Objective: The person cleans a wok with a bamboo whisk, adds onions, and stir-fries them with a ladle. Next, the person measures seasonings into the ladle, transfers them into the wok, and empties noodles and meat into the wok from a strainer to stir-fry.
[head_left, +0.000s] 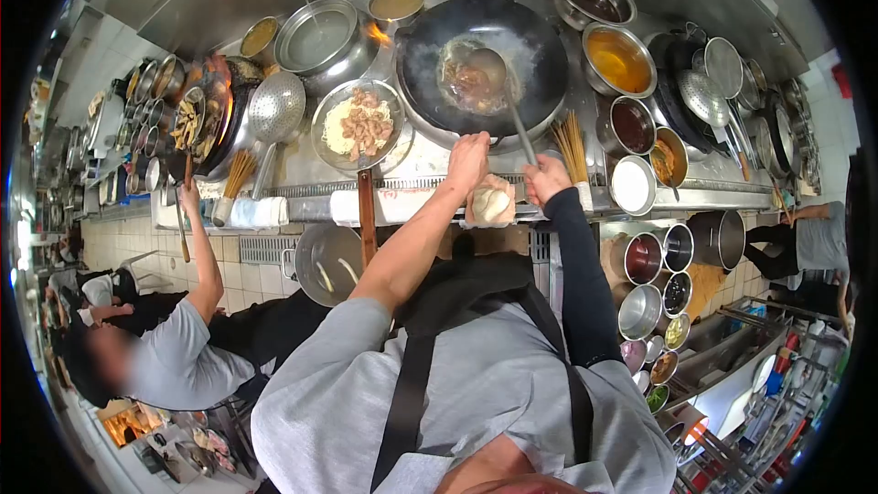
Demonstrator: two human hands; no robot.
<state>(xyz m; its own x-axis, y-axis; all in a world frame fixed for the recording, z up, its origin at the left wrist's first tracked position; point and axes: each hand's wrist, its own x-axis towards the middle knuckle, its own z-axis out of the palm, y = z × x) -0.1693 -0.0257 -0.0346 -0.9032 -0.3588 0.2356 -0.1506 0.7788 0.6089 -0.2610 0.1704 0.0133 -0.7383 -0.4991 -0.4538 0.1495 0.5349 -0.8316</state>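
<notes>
A large black wok (540, 37) sits on the range ahead of me, with bubbling liquid and pale food (457, 82) in its middle. My right hand (549, 178) is wrapped around the long handle of a ladle (487, 69), whose bowl rests in the liquid. At the wok's near edge my left hand (469, 162) is closed on the wok; the exact spot it grips is hidden. Below it lies a folded pale cloth (492, 204). Left of the wok, a perforated strainer (334, 146) carries noodles and pieces of meat (368, 123).
A pot (315, 37) and a skimmer (277, 108) stand left. On the right are bowls of orange liquid (622, 59) and dark sauce (631, 123), plus a bamboo brush (572, 146). A co-worker (187, 338) at my left works by a flaming wok (219, 114).
</notes>
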